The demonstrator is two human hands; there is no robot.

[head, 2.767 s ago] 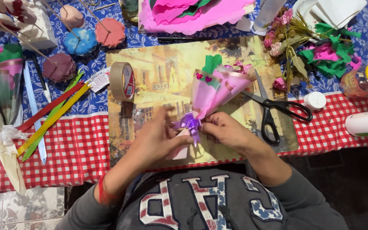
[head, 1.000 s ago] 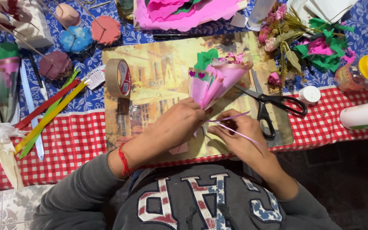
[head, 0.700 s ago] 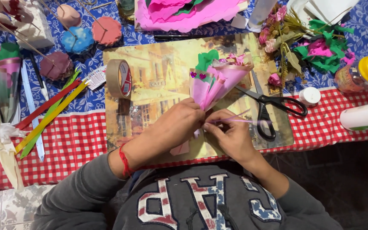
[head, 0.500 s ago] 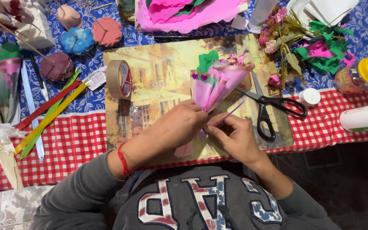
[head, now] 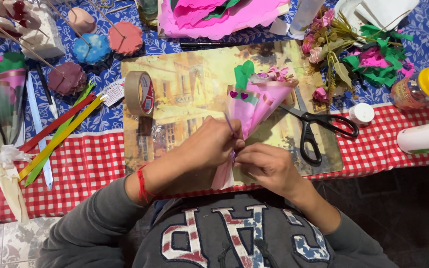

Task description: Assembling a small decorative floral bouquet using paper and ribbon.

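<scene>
A small pink paper bouquet [head: 257, 101] with green leaves and tiny flowers lies on a picture board [head: 189, 94]. My left hand [head: 213, 144] wraps around its narrow stem end. My right hand [head: 266, 164] pinches a thin purple ribbon [head: 230, 125] against the same stem, fingers touching the left hand. The lower pink tip [head: 223, 174] sticks out below both hands.
A roll of tape [head: 139, 93] lies left on the board, black scissors [head: 319, 124] right. Coloured sticks [head: 58, 134], a wrapped bouquet [head: 3, 99], paper flowers [head: 95, 47], pink crepe paper [head: 224, 15], green scraps [head: 378, 64], a yellow-capped jar [head: 425, 84] and a white bottle [head: 425, 138] surround it.
The right hand pulled the purple ribbon out to the right, then brought it back in against the stem. The left hand kept hold of the bouquet throughout.
</scene>
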